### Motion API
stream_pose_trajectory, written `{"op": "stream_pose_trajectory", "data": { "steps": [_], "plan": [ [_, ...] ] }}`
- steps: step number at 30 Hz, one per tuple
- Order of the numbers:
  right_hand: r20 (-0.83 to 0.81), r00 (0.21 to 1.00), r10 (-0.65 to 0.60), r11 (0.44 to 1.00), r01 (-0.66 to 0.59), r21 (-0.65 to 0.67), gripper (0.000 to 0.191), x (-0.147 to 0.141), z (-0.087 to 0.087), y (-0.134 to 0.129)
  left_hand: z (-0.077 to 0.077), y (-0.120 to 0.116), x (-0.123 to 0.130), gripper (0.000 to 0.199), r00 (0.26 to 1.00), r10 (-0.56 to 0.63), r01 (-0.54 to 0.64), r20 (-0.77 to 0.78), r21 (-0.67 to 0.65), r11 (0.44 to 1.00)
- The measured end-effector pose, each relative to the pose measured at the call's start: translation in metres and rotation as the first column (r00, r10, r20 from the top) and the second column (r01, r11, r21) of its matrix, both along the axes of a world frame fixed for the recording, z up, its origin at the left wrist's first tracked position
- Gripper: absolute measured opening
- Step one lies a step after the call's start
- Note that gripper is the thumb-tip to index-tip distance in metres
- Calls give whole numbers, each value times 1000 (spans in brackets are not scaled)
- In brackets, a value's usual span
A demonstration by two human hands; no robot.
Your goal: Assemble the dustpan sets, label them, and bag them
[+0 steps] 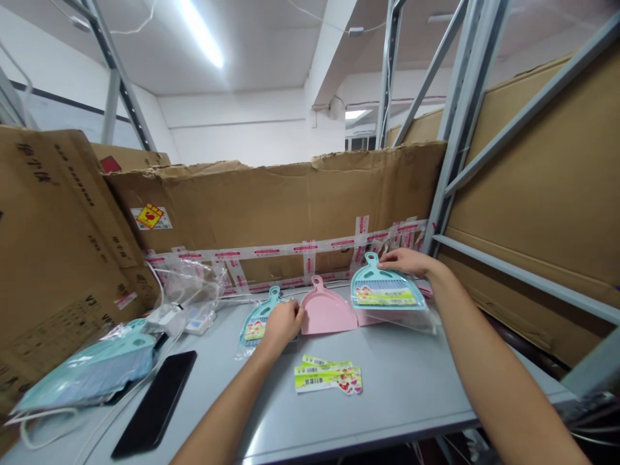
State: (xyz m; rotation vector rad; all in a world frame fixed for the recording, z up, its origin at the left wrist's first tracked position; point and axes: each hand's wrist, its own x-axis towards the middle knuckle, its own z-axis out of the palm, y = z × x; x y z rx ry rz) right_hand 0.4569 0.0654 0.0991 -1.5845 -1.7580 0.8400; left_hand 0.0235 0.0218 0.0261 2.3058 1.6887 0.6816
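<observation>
My right hand [405,261] grips a teal dustpan [372,261] near its handle, at the back right of the table. A blue brush and a green-yellow label card lie in that pan, with clear plastic around it. Behind and under it, part of a second pink piece shows. My left hand [285,321] is closed, its fingertips at the left edge of a pink dustpan [328,311]. Beside that hand lies another teal dustpan [274,294] with a brush and label, partly hidden by the hand. Loose label cards [317,379] lie in front of the pink dustpan.
A black phone [155,403] and white cables lie at the left. Near them are bagged teal dustpans [92,369] and crumpled clear plastic [194,284]. A taped cardboard box [281,213] stands along the back. Grey metal shelf posts [450,168] rise at the right.
</observation>
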Motion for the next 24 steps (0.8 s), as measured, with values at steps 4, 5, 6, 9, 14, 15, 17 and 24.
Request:
{"op": "stream_pose_trajectory", "data": {
  "steps": [4,5,6,9,14,15,17,24],
  "plan": [
    [-291,956,-46,999,46,-8,34,-45,-11,2,2,-13,4,49,989,-74,60,130,112,992],
    [-401,915,-52,999,54,-7,33,-60,-16,4,1,-19,6,55,960,-134,112,246,101,989],
    [-463,885,-48,998,57,6,33,-76,-22,6,-1,-24,9,61,899,-188,178,396,62,982],
    [-637,766,-81,991,130,30,44,-124,-42,8,-9,-41,24,79,501,-138,454,854,-124,882],
    [-741,670,-52,992,118,37,50,-179,-67,-5,-23,-50,42,73,152,203,472,967,-252,845],
    [-737,674,-51,993,112,34,43,-183,-68,-8,-24,-49,42,74,134,231,417,964,-266,869],
    [-717,695,-53,994,104,27,29,-185,-67,-13,-25,-45,36,73,153,217,341,964,-258,904],
    [-601,799,12,995,51,88,24,-171,-66,-16,-18,-46,8,54,543,-76,211,836,-49,976]
  ]
}}
